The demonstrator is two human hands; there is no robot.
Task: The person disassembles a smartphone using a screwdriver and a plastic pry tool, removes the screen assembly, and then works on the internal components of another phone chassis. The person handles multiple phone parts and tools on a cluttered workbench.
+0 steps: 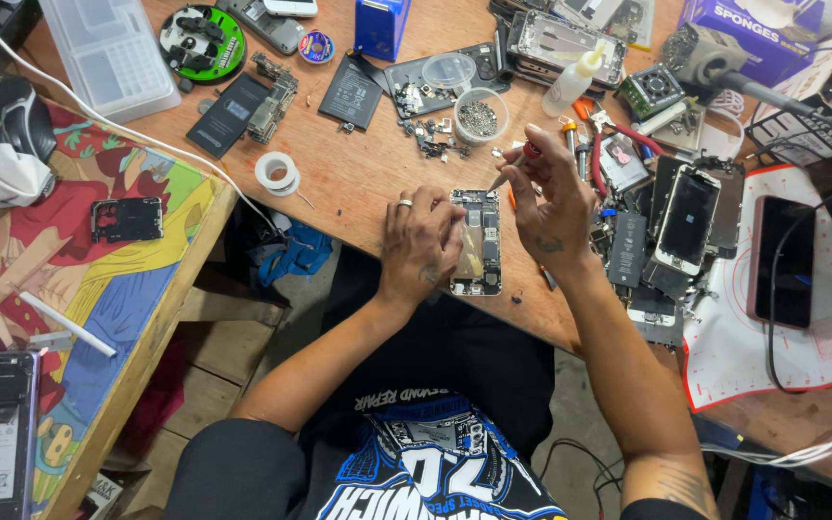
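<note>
Phone (477,241) lies open at counter (358,183) edge, back off, guts exposed, some screws already out judging by loose bits nearby, so teardown looks midway, board still in.

Left hand (420,243) lies flat, palm down, fingers pinning phone's left side, holding it steady.

Right hand (549,197) arched above, fingers pinched round screwdriver (512,166), tip angled down at phone's top end.

Screw cup (480,116) behind; more phones (688,217) right.

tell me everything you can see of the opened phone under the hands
The opened phone is a slim rectangular body with its screen off, showing a silvery metal frame, a pale central plate and dark boards. It lies flat, lengthwise away from the person, near the wooden bench's front edge. The left hand steadies its left side; the right hand holds a red-handled screwdriver at its top.
</note>
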